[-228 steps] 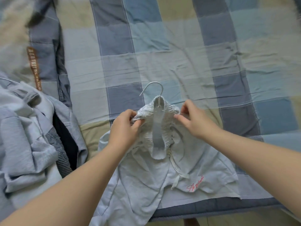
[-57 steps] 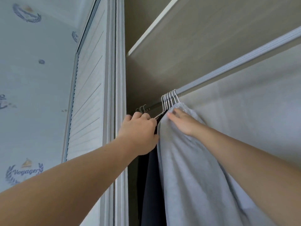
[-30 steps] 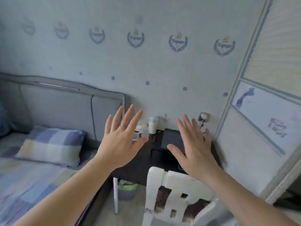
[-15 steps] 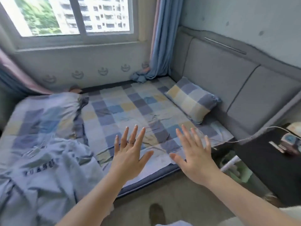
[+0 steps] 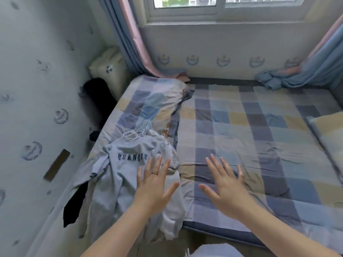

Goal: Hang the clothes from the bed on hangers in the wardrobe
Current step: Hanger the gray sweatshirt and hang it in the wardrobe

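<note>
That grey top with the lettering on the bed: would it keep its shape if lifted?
Probably not: the grey top lies crumpled in soft folds, so it should sag from wherever it is gripped. Part hangs over the bed edge, so a push may slide it off. Likely light, being cloth.

Grey lettered garment (image 5: 130, 175) heaped on bed's (image 5: 241, 138) left edge, white hangers (image 5: 136, 133) atop

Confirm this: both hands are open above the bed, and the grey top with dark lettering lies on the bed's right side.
Not right. The head view shows the grey top on the left side of the bed, by the left hand, not the right side. The rest holds: the left hand and the right hand are both open above the bed.
</note>
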